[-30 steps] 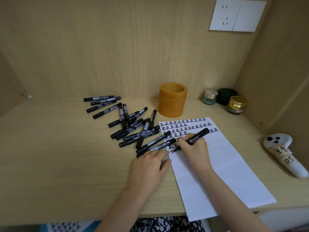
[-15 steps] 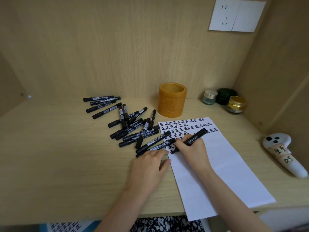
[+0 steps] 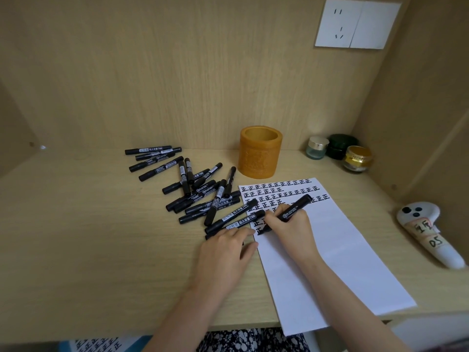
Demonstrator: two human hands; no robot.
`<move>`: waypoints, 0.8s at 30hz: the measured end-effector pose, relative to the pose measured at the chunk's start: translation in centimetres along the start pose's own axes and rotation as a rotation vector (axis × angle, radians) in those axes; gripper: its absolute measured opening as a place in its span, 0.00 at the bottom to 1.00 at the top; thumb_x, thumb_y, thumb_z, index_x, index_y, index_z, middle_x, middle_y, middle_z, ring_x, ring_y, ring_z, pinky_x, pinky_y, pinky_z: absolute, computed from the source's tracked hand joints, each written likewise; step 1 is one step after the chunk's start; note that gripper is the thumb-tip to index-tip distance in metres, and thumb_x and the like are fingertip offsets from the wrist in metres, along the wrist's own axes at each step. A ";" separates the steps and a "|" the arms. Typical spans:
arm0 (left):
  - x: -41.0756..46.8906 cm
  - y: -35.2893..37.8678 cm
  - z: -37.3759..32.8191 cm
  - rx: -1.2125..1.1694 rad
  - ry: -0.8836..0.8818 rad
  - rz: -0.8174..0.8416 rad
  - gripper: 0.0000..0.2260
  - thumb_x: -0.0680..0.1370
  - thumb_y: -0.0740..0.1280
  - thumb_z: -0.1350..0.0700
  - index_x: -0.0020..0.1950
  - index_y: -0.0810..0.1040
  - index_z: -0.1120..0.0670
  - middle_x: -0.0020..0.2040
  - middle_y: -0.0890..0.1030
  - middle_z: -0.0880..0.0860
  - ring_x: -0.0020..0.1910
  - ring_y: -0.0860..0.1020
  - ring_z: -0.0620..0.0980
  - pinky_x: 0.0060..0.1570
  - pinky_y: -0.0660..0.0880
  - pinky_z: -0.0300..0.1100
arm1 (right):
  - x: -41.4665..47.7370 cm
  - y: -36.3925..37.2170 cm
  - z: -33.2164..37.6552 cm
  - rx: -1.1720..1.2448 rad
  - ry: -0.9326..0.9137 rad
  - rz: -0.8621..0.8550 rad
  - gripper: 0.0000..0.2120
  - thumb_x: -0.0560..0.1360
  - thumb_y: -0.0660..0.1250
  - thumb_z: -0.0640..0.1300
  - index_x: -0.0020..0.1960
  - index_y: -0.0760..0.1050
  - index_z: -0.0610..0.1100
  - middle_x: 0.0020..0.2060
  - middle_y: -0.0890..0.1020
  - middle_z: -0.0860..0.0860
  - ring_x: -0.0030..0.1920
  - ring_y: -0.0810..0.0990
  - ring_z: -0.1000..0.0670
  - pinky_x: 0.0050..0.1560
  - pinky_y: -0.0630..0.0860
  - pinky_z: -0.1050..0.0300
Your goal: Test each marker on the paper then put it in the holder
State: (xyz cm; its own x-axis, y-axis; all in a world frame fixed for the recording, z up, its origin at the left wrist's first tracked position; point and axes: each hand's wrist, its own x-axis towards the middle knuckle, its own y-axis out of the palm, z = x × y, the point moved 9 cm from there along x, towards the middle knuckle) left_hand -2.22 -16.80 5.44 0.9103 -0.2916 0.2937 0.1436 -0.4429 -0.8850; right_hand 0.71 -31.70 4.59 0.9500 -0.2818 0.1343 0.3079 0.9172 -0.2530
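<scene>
A white paper (image 3: 330, 250) lies on the wooden desk, with rows of black written characters on its upper part. My right hand (image 3: 291, 229) grips a black marker (image 3: 295, 207), its tip down on the paper near the left edge. My left hand (image 3: 223, 252) rests flat on the desk beside the paper's left edge, fingers touching the nearest loose marker. Several black markers (image 3: 198, 191) lie in a loose pile left of the paper. The round amber holder (image 3: 261, 152) stands upright behind the paper; its inside is not visible.
Three small jars (image 3: 338, 151) stand at the back right by the side wall. A white controller with labels (image 3: 429, 235) lies at the right. A wall socket (image 3: 357, 24) sits high on the back panel. The desk's front edge runs below my forearms.
My right hand has shifted slightly left and down with the marker, adding strokes at the paper's left edge. My left hand has stayed put.
</scene>
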 end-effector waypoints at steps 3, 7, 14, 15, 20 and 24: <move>0.0 0.0 0.0 0.000 0.001 -0.006 0.15 0.79 0.57 0.42 0.65 0.70 0.41 0.57 0.79 0.41 0.53 0.76 0.39 0.48 0.71 0.35 | 0.0 -0.4 0.1 -0.004 0.002 -0.034 0.13 0.70 0.67 0.34 0.29 0.69 0.41 0.22 0.69 0.56 0.26 0.64 0.58 0.28 0.63 0.67; -0.1 0.0 -0.1 -0.012 0.000 -0.008 0.14 0.79 0.57 0.43 0.64 0.71 0.42 0.55 0.79 0.41 0.52 0.76 0.40 0.47 0.71 0.36 | 0.1 -0.7 -0.2 0.001 0.013 -0.069 0.13 0.70 0.67 0.34 0.29 0.68 0.41 0.23 0.68 0.54 0.26 0.63 0.56 0.27 0.62 0.66; -0.1 -0.1 -0.1 -0.023 0.008 -0.012 0.14 0.79 0.58 0.43 0.64 0.71 0.42 0.54 0.80 0.42 0.50 0.76 0.40 0.48 0.73 0.37 | 0.3 -0.9 -0.5 -0.005 0.012 -0.079 0.11 0.70 0.67 0.34 0.31 0.69 0.39 0.23 0.68 0.52 0.27 0.63 0.54 0.27 0.62 0.65; -0.1 -0.1 -0.1 -0.027 0.008 -0.012 0.14 0.79 0.58 0.43 0.64 0.71 0.42 0.54 0.80 0.42 0.51 0.76 0.41 0.48 0.73 0.37 | 0.3 -0.9 -0.6 -0.004 0.013 -0.079 0.11 0.70 0.66 0.34 0.31 0.70 0.39 0.23 0.68 0.52 0.28 0.63 0.54 0.27 0.62 0.65; -0.3 -0.4 -0.1 -0.041 0.011 -0.036 0.15 0.79 0.57 0.43 0.66 0.70 0.42 0.55 0.79 0.41 0.52 0.75 0.40 0.49 0.72 0.36 | 0.5 -1.4 -0.6 0.167 0.025 -0.097 0.10 0.73 0.70 0.38 0.34 0.75 0.39 0.25 0.74 0.54 0.29 0.71 0.58 0.32 0.67 0.67; -0.3 -1.4 0.3 -0.170 -0.028 -0.108 0.16 0.80 0.55 0.52 0.68 0.67 0.45 0.58 0.76 0.42 0.46 0.72 0.39 0.44 0.69 0.31 | 0.6 -2.0 -0.2 0.314 0.026 -0.104 0.12 0.70 0.75 0.45 0.40 0.74 0.40 0.26 0.73 0.51 0.27 0.70 0.56 0.30 0.67 0.67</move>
State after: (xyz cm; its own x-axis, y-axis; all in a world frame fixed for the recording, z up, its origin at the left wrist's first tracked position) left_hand -2.58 -15.84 6.48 0.9039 -0.2123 0.3713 0.1754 -0.6077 -0.7745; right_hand 0.68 -33.74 4.98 0.9166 -0.3819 0.1182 0.3760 0.9240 0.0695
